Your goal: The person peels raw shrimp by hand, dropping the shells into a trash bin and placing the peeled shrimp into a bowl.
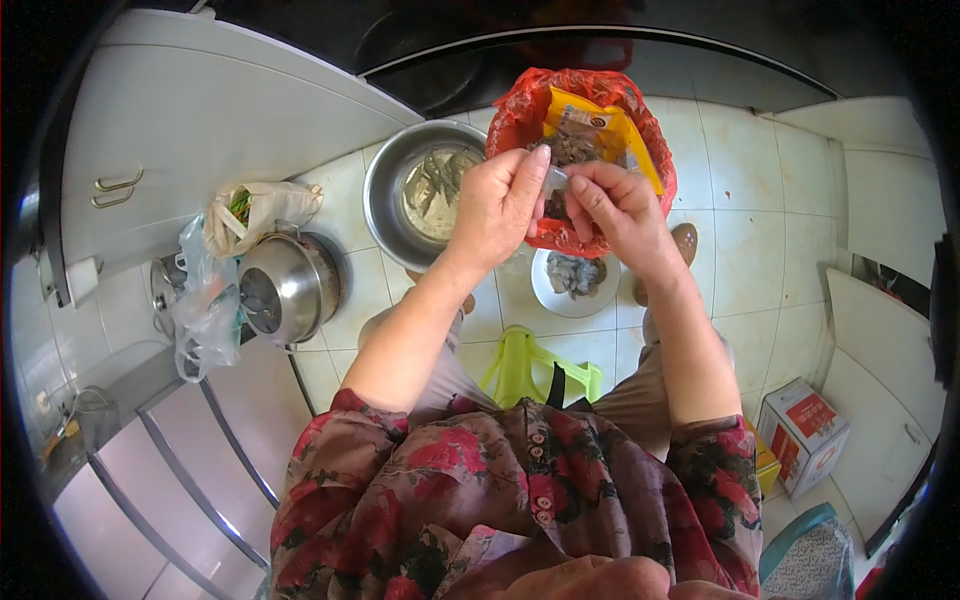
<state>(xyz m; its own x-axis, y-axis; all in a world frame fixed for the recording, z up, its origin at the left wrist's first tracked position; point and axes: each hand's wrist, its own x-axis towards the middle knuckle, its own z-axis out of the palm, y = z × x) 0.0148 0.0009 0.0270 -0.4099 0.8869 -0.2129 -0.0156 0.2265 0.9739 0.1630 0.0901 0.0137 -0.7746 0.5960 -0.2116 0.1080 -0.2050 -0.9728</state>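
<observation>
My left hand [497,205] and my right hand [618,208] meet over a bin lined with a red plastic bag [655,130]. Pinched between their fingertips is a small, greyish, translucent shrimp [555,180], partly hidden by the fingers. Dark scraps and a yellow packet [630,140] lie inside the bin. Just below my hands, a white bowl [548,295] on the floor holds peeled grey shrimp [576,274]. Left of the bin stands a metal basin [384,205] with whole shrimp [435,185] in shallow water.
A lime-green plastic stool [515,360] is between my legs. At left are a steel pot [300,290], a clear plastic bag [207,320] and a cloth-like bag with greens [262,215]. A red-and-white box [803,435] sits by the right cabinets.
</observation>
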